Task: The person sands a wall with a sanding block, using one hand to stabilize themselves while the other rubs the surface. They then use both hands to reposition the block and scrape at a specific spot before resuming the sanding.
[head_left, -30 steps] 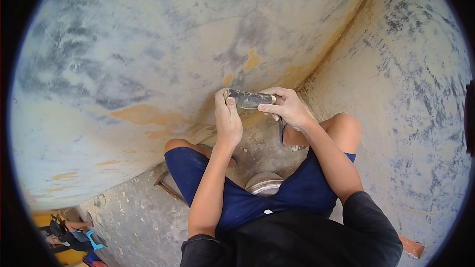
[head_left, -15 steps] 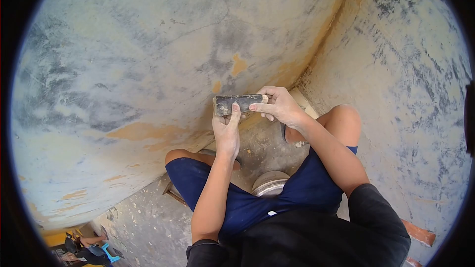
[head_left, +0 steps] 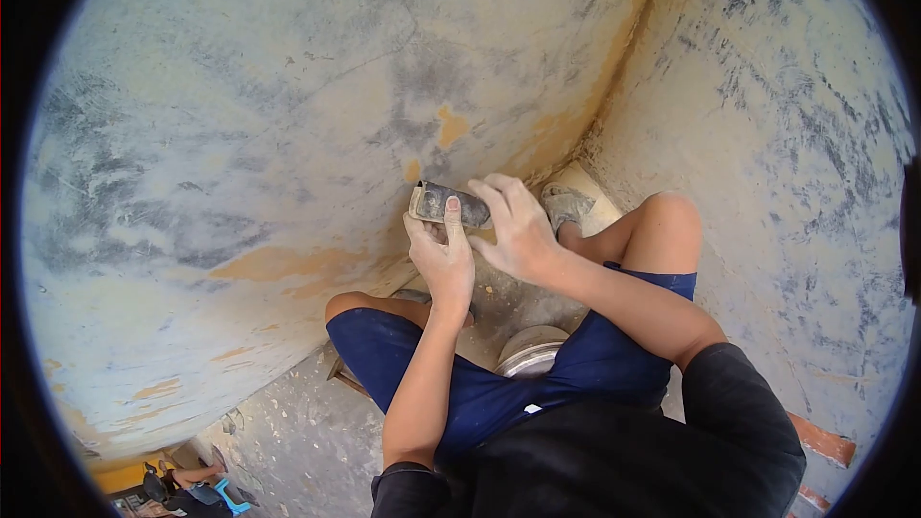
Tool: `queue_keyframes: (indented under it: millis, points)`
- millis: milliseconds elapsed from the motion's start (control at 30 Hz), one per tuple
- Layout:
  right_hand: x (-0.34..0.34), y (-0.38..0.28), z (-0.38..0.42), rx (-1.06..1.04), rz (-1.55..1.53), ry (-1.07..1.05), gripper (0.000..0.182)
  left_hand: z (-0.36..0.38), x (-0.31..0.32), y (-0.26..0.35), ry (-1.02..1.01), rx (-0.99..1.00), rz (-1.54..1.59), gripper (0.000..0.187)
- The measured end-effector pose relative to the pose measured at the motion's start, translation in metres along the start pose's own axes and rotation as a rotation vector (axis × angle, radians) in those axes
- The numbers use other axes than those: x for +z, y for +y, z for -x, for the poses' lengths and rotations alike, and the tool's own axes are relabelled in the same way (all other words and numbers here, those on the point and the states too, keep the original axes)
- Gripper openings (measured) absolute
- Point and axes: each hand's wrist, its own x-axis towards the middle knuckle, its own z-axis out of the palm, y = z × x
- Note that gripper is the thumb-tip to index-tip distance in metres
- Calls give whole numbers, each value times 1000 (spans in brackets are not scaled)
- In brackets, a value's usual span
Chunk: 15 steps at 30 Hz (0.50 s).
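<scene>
In front of the wall, my left hand (head_left: 443, 261) holds up a sanding block (head_left: 471, 209) wrapped in dark, dusty sandpaper. Its thumb presses on the dark face, and the other fingers are behind the block. A pale edge shows at the block's left end. My right hand (head_left: 526, 230) is at the right end, fingers stretched and thumb apart, overlapping that end in this view. White dust coats both hands.
A patchy plastered wall (head_left: 240, 134) rises ahead and meets a second wall (head_left: 767, 230) at a corner. A round pale bucket (head_left: 530, 353) stands between my legs on the dusty floor (head_left: 307, 422). Another person (head_left: 197, 494) is at the lower left by a blue stool (head_left: 230, 497). Bricks (head_left: 823, 441) lie at the right.
My right hand has loosened from the block's right end, its fingers now lifted and spread. The block has tipped, its right end lower, still in my left hand.
</scene>
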Motion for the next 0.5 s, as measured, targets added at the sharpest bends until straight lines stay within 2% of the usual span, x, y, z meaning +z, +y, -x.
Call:
queue_keyframes:
  millis: [100, 200, 333, 500]
  points:
    - [22, 1, 15, -22, 8, 11, 75, 1, -3, 14, -15, -114, -153, 28]
    - [37, 3, 20, -37, -12, 77, 72, 0, -8, 23, -19, -123, -297, 28]
    - [42, 6, 16, -39, 1, 71, 67, 3, -9, 21, 3, -75, -332, 29]
    - [41, 5, 10, -100, 69, 77, 45, 9, -7, 15, 82, -10, -399, 34]
